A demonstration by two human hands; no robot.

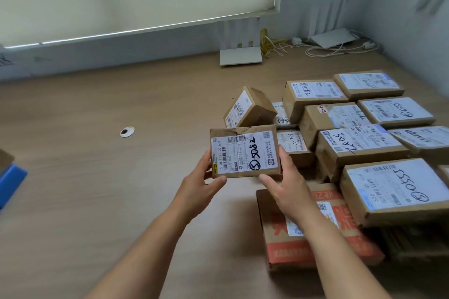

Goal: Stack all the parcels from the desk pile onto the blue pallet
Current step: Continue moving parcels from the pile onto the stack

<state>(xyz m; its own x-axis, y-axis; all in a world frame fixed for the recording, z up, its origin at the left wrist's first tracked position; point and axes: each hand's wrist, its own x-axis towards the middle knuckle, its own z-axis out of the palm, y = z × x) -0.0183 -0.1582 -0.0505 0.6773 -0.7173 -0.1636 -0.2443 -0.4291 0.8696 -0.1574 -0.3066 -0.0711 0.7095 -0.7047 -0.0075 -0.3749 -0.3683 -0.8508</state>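
A small brown cardboard parcel (245,152) with a white shipping label is held above the desk between both hands. My left hand (203,185) grips its left edge and my right hand (288,183) grips its right edge. To the right lies the desk pile (359,143) of several labelled cardboard parcels, some stacked. One small parcel (249,107) behind the held one stands tilted. A flat parcel with red print (315,247) lies nearest, partly under my right forearm. A corner of the blue pallet (11,183) shows at the far left edge.
The wooden desk (109,177) has a round cable hole (127,131) left of centre. Two white routers (240,54) (331,37) and loose cables (340,50) sit along the back wall under a window blind. A wall closes the right side.
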